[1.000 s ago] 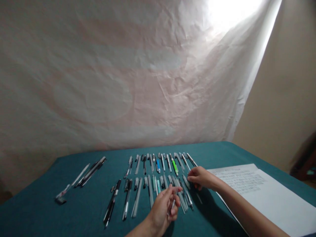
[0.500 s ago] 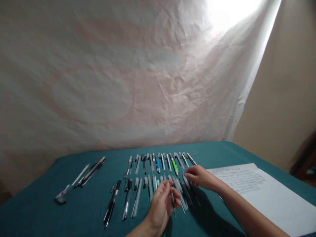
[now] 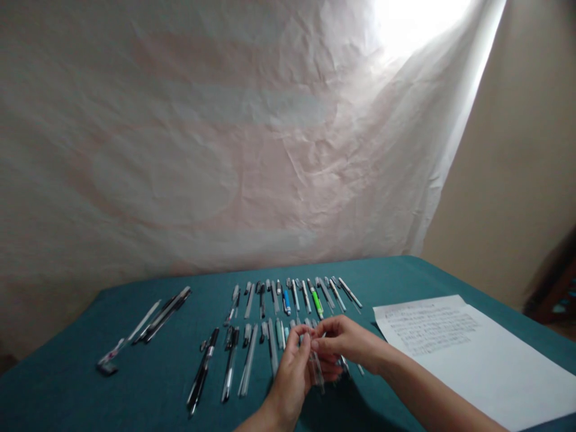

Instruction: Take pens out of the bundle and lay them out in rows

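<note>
My left hand (image 3: 291, 371) is closed around a clear pen barrel (image 3: 318, 373) that slants down past its fingers, over the near row of pens. My right hand (image 3: 348, 343) meets it at the barrel's upper end, thumb and fingertips pinched together; what they pinch is too small and blurred to name. Beneath and beside the hands lie clear pen barrels and caps, partly covered. Left of them in the same row are a clear barrel (image 3: 249, 360), a silver-and-black pen (image 3: 230, 366) and a black pen (image 3: 202, 375).
A farther row holds several pens, among them a blue pen (image 3: 287, 302) and a green pen (image 3: 317, 303). A bundle of pens (image 3: 164, 315) lies at the left, near a clear crumpled-looking piece (image 3: 108, 362). Written paper (image 3: 432, 330) lies at the right on the green cloth (image 3: 148, 396).
My right hand has moved left and nearer, from the right end of the near row to the pen barrel in my left hand. My left hand has stayed nearly in place.
</note>
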`<state>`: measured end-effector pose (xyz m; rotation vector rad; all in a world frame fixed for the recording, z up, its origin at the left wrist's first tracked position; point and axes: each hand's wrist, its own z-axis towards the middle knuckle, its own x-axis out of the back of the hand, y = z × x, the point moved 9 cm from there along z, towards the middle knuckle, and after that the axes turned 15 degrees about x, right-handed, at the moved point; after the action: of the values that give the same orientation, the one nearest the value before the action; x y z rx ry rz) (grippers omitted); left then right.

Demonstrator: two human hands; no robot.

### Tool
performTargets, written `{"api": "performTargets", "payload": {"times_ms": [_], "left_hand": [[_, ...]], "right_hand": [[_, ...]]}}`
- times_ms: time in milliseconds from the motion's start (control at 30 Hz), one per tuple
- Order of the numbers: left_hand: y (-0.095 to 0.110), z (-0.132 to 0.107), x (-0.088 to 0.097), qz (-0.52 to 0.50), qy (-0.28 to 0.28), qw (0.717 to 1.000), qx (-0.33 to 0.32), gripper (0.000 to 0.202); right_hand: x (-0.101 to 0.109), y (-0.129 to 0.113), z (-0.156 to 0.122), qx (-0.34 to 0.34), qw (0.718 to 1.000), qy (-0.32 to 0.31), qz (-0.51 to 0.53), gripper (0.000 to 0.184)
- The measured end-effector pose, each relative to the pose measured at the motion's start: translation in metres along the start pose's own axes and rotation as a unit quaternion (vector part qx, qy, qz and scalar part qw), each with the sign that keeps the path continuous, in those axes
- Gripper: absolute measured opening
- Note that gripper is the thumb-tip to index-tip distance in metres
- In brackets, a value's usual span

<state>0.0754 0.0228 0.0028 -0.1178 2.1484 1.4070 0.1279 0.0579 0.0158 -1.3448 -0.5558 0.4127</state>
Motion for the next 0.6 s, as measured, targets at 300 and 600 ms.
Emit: {"api": "performTargets", "payload": {"times_ms": [300,600], "left_hand": [[0.002,-0.009,-0.005,0.069,-0.008,0.996,-0.050,0.032],[0.011,-0.012,0.002,0.127,0.035,0.988,-0.081,0.029]], "right_hand": [[0.057,-0.017,-0.002,0.001,0.986,0.041,-0.159,0.009],[0.092,0.062,-0.018,-0.167,0.950,-0.047,-0.258,0.011]]}}
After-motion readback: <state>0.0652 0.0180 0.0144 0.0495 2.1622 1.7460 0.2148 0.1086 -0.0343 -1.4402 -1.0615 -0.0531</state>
